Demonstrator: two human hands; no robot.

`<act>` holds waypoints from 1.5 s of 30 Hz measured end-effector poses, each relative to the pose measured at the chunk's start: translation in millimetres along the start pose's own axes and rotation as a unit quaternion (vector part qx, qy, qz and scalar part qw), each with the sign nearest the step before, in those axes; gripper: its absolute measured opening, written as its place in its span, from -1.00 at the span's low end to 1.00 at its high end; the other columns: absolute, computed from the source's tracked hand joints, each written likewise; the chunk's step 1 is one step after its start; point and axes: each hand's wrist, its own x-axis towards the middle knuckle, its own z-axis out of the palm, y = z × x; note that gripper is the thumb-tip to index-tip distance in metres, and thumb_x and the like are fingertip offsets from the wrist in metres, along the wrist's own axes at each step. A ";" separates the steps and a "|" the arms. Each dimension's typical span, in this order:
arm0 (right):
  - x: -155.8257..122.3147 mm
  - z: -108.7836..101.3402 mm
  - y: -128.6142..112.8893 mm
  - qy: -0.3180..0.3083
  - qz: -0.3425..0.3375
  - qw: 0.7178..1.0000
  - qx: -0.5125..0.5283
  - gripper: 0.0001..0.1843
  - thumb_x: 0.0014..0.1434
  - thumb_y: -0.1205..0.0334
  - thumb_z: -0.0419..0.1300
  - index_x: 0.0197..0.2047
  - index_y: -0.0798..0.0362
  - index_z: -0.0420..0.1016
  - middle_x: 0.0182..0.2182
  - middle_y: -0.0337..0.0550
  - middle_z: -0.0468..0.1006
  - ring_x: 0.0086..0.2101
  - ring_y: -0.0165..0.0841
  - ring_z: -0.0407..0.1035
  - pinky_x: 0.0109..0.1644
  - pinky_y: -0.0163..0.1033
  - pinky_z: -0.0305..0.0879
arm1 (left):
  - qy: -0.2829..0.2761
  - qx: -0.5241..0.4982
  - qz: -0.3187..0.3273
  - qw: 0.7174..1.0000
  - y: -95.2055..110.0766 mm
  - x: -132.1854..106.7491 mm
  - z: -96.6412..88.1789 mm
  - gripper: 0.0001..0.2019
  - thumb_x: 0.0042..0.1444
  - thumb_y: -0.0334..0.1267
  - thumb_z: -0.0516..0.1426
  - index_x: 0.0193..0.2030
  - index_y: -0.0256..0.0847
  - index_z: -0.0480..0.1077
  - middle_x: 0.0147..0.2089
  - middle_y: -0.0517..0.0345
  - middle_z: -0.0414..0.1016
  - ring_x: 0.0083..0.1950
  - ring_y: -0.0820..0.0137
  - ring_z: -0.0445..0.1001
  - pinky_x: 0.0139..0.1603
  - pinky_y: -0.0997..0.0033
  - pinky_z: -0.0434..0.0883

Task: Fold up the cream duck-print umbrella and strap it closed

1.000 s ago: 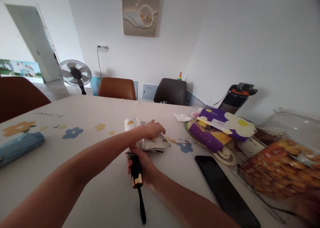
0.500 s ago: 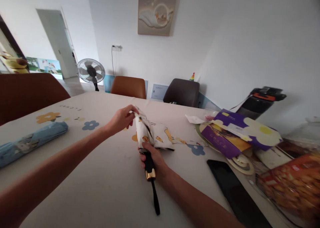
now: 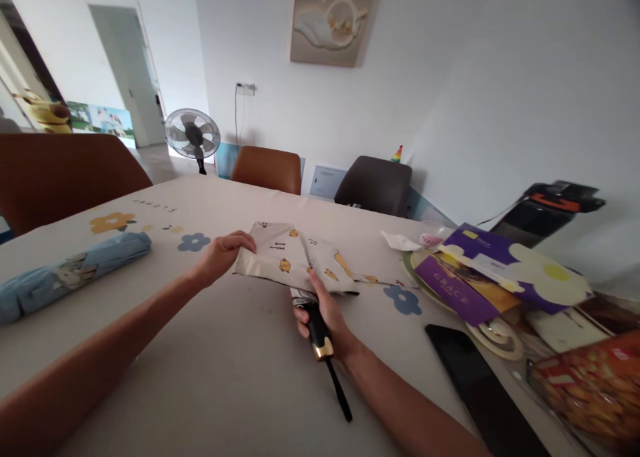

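Note:
Over the table's middle I hold a folding umbrella with a white canopy printed with yellow ducks. My right hand is wrapped round it where the canopy meets the black handle, with the thumb on the cloth. The handle's gold end and a black wrist strap point toward me. My left hand pinches the canopy's left edge and stretches one panel out flat to the left. Another loose panel spreads to the right of my right hand. A blue folded umbrella lies to the left of my left arm.
On the right lie a black phone, a purple box on a plate, a red-orange snack package and a black upright container. Chairs stand along the far table edge. A fan stands beyond.
My left hand has moved left and down toward me, drawing a canopy panel out from the bundle. My right hand keeps its grip. The camera view has shifted slightly.

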 end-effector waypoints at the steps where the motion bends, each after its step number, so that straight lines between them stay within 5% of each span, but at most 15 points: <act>1: -1.1 1.4 0.7 0.022 -0.004 0.999 -0.025 -0.48 0.04 -0.25 0.06 -0.52 0.10 0.25 -0.80 -0.36 0.21 -0.81 -0.52 0.10 -0.78 -0.41 0.07 | -0.023 0.015 0.007 1.000 -2.8 1.1 -4.8 -0.80 -0.13 -0.34 0.05 -0.61 -0.13 0.48 -0.32 0.10 0.46 -0.27 0.36 0.40 -0.14 0.36 0.30; 4: -4.7 6.3 4.5 0.077 -0.029 0.992 -0.092 -0.58 0.01 -0.09 0.15 -0.57 0.11 0.24 -0.81 -0.33 0.26 -0.83 -0.50 0.13 -0.80 -0.39 0.08 | -0.093 0.050 -0.032 0.994 -16.3 4.7 -17.0 -0.79 -0.16 -0.37 0.06 -0.63 -0.08 0.49 -0.33 0.12 0.51 -0.25 0.31 0.43 -0.08 0.31 0.31; 6: -6.0 9.1 7.2 0.088 -0.041 0.987 -0.127 -0.62 -0.01 -0.03 0.16 -0.59 0.12 0.26 -0.82 -0.32 0.27 -0.85 -0.48 0.13 -0.82 -0.38 0.09 | -0.089 0.069 -0.084 0.990 -25.8 7.1 -21.7 -0.82 -0.21 -0.39 0.09 -0.66 -0.08 0.48 -0.39 0.14 0.53 -0.28 0.29 0.44 -0.09 0.30 0.32; 11: -7.2 13.6 9.8 0.085 -0.051 0.980 -0.172 -0.67 -0.02 0.02 0.16 -0.59 0.10 0.25 -0.84 -0.34 0.26 -0.86 -0.49 0.12 -0.82 -0.38 0.13 | 0.081 0.106 -0.139 0.981 -34.0 12.5 -15.4 -0.81 -0.08 -0.27 0.09 -0.33 -0.13 0.50 -0.18 0.07 0.52 -0.12 0.27 0.42 0.00 0.30 0.26; 14: -8.3 14.7 10.5 0.086 -0.051 0.980 -0.174 -0.68 -0.04 0.02 0.16 -0.57 0.10 0.25 -0.84 -0.35 0.25 -0.86 -0.50 0.11 -0.83 -0.38 0.14 | 0.111 0.108 -0.150 0.976 -29.5 18.2 -0.9 -0.69 0.02 -0.07 0.06 -0.15 -0.14 0.43 -0.09 0.05 0.48 -0.10 0.30 0.40 -0.07 0.34 0.28; 19: -8.3 13.2 10.5 0.081 -0.038 0.980 -0.175 -0.68 -0.06 0.01 0.17 -0.56 0.10 0.25 -0.86 -0.35 0.25 -0.87 -0.48 0.12 -0.84 -0.39 0.12 | 0.099 0.136 -0.148 0.975 -20.5 32.8 17.7 -0.59 0.05 0.10 -0.01 -0.54 -0.22 0.33 -0.55 0.22 0.32 -0.44 0.42 0.28 -0.39 0.44 0.21; 23: -6.0 11.4 7.8 0.063 -0.033 0.986 -0.152 -0.61 -0.06 -0.02 0.17 -0.66 0.10 0.22 -0.86 -0.31 0.25 -0.87 -0.46 0.13 -0.86 -0.38 0.08 | 0.132 0.164 -0.121 0.970 -24.4 37.3 21.0 -0.65 0.06 0.03 0.02 -0.55 -0.20 0.23 -0.59 0.30 0.19 -0.48 0.48 0.19 -0.44 0.47 0.14; 29: -5.2 10.2 6.5 0.060 -0.025 0.991 -0.115 -0.58 -0.04 -0.02 0.18 -0.69 0.10 0.22 -0.85 -0.29 0.26 -0.86 -0.46 0.15 -0.85 -0.39 0.05 | 0.156 0.202 -0.116 0.960 -46.7 33.0 23.2 -0.77 0.09 -0.12 0.01 -0.48 -0.21 0.28 -0.49 0.20 0.35 -0.40 0.41 0.29 -0.36 0.42 0.18; 34: -4.4 11.3 7.7 0.111 -0.036 0.989 -0.093 -0.61 -0.01 -0.03 0.16 -0.63 0.09 0.24 -0.84 -0.29 0.26 -0.85 -0.45 0.16 -0.84 -0.39 0.05 | 0.226 0.227 -0.072 0.944 -20.0 20.3 32.3 -0.81 0.11 -0.26 -0.03 -0.15 -0.21 0.29 -0.19 0.06 0.39 -0.23 0.38 0.34 -0.20 0.37 0.26; 36: -3.9 12.4 8.1 0.138 -0.043 0.986 -0.087 -0.62 0.00 -0.03 0.16 -0.61 0.09 0.25 -0.83 -0.28 0.28 -0.85 -0.44 0.17 -0.84 -0.39 0.07 | 0.206 0.209 -0.018 0.956 -1.0 10.4 47.2 -0.81 0.13 -0.26 -0.04 -0.15 -0.19 0.30 -0.22 0.09 0.40 -0.26 0.42 0.35 -0.22 0.40 0.29; 38: -3.5 13.4 8.9 0.162 -0.044 0.982 -0.088 -0.61 0.00 -0.03 0.17 -0.61 0.10 0.27 -0.82 -0.26 0.29 -0.84 -0.43 0.19 -0.83 -0.37 0.09 | 0.121 0.162 0.017 0.979 14.1 0.1 67.1 -0.83 0.13 -0.23 -0.02 -0.21 -0.18 0.34 -0.26 0.10 0.41 -0.28 0.42 0.37 -0.27 0.42 0.33; 41: -3.5 14.2 10.5 0.178 -0.043 0.978 -0.096 -0.61 0.00 -0.05 0.18 -0.61 0.11 0.31 -0.82 -0.24 0.31 -0.84 -0.42 0.19 -0.83 -0.35 0.13 | 0.040 0.136 0.011 0.990 23.0 -10.0 93.9 -0.71 0.09 -0.17 0.05 -0.07 -0.21 0.34 0.00 -0.05 0.36 -0.01 0.29 0.35 -0.06 0.29 0.35; 45: -4.1 15.4 12.2 0.173 -0.055 0.976 -0.124 -0.62 -0.01 -0.04 0.20 -0.59 0.10 0.33 -0.82 -0.24 0.31 -0.83 -0.42 0.20 -0.82 -0.34 0.16 | 0.041 0.091 -0.039 0.994 20.1 -8.5 104.5 -0.54 0.05 -0.20 0.09 0.11 -0.27 0.25 0.24 -0.15 0.14 0.23 0.18 0.16 0.21 0.18 0.15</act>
